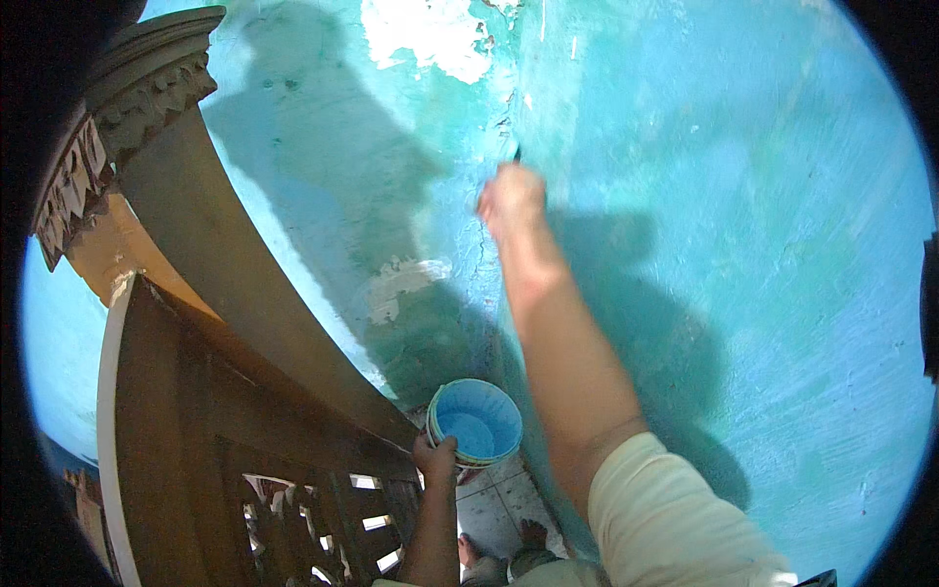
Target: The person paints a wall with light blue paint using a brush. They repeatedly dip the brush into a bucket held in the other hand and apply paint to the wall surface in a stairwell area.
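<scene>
In my left hand (436, 458) is the rim of a small round bucket (506, 411), with blue paint (469, 436) on its inner walls and bottom. My right hand (516, 194) is reached up to the inner corner of a turquoise wall (645, 147), its fingers closed. A short dark end of a tool (518, 155) sticks out above that fist. The rest of the tool is hidden, and its kind is unclear. Motion blurs the right hand. Below and above it, cracks (481, 246) run along the corner, with flaking paint.
White patches of bare plaster (429, 37) mark the wall. At left stand a brown pillar with a moulded capital (158, 81) and a brown parapet with cut-out openings (293, 499). My bare feet stand on pale floor tiles (488, 513) in the narrow space between parapet and wall.
</scene>
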A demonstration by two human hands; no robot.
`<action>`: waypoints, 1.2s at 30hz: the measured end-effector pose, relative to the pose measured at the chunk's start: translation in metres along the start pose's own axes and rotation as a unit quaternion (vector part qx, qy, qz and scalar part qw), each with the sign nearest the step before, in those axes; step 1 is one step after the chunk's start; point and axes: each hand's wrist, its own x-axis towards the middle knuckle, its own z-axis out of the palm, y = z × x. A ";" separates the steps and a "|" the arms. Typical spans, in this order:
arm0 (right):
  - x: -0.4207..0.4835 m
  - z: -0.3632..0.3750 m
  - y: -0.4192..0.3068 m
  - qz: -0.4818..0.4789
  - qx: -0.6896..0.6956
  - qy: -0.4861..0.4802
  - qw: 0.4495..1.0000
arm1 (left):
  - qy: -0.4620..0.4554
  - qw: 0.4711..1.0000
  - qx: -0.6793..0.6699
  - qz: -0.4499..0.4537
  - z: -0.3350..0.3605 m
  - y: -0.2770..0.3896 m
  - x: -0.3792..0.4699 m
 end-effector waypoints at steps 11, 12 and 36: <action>-0.011 0.024 -0.054 -0.344 -0.234 0.006 0.909 | -0.016 0.999 0.010 -0.039 0.008 0.015 -0.009; -0.012 0.011 -0.031 -0.417 -0.332 0.041 0.845 | -0.017 0.999 0.012 -0.041 0.008 0.012 -0.004; -0.020 0.032 -0.038 -0.293 -0.219 -0.012 0.931 | 0.013 0.995 0.064 -0.069 0.001 0.020 -0.011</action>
